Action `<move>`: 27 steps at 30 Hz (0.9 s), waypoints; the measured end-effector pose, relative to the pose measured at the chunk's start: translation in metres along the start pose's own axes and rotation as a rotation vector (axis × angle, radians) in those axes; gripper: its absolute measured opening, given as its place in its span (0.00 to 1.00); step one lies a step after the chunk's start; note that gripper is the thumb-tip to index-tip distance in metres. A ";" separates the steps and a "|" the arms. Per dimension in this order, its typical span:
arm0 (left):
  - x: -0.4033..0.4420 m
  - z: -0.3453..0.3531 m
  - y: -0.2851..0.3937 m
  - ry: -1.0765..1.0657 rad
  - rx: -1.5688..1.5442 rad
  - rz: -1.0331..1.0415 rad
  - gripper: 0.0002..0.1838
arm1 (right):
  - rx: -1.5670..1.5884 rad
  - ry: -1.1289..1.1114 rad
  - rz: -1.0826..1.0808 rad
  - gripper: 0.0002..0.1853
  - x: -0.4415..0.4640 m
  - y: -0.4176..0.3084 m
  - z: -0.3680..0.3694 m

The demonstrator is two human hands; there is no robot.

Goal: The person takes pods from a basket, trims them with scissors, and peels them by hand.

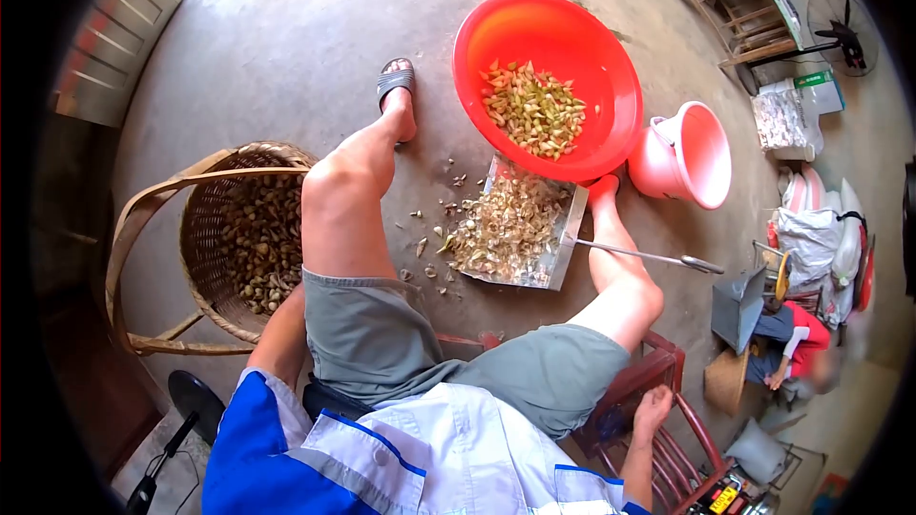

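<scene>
My left forearm (279,334) reaches beside my thigh toward a woven basket (196,238); the hand itself is hidden behind my leg. Small brownish, bulb-like pieces (258,248) fill much of this basket. My right hand (654,408) is by the armrest of a dark red chair (682,362), its fingers curled, and whatever is in them is hidden. Between my legs lies a metal dustpan (558,272) heaped with pale husks (515,224). Beyond it, a large red basin (596,48) contains yellow-green pointed pieces (534,110).
A pink bucket (706,157) stands right of the basin. The dustpan's long handle (649,256) sticks out to the right past my leg. Loose husks (420,246) litter the floor. Another person (806,339) sits at far right near sacks (811,238) and a fan (844,33).
</scene>
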State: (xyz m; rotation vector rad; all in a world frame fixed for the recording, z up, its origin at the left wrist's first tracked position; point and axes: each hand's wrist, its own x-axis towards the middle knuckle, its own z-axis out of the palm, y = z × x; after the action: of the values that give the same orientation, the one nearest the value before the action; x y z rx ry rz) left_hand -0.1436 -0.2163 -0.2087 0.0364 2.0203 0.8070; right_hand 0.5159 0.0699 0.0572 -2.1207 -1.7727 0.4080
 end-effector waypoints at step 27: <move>-0.222 -0.055 0.229 0.009 -0.858 0.510 0.15 | 0.895 -1.028 -0.640 0.10 -0.079 -0.357 0.160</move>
State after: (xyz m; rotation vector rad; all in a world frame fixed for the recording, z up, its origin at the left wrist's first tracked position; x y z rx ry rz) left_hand -0.1239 -0.1387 0.1050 0.0564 1.5313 1.9359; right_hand 0.1175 0.0615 0.0696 -0.6402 -1.9652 1.8584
